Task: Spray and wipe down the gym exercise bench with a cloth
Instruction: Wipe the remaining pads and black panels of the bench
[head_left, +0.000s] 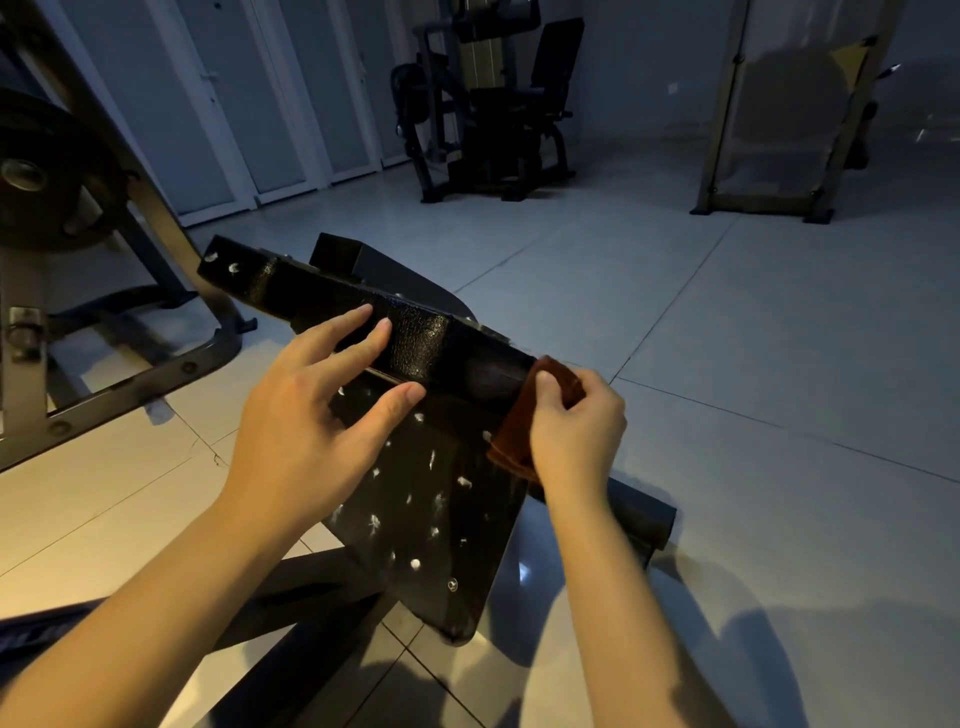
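The black padded exercise bench (431, 499) fills the middle of the head view, its seat dotted with white spray flecks and its backrest pad (415, 332) raised behind. My left hand (322, 405) rests on the backrest with straight fingers, the thumb on the seat's upper edge. My right hand (576, 431) grips a brown cloth (514, 436) and presses it against the bench's right edge where seat and backrest meet. No spray bottle is in view.
A weight rack with a plate (36, 171) stands at the left, its base bar running under my left arm. A black gym machine (488, 104) sits at the back, a framed machine (779, 114) at the back right. Tiled floor (753, 338) lies to the right.
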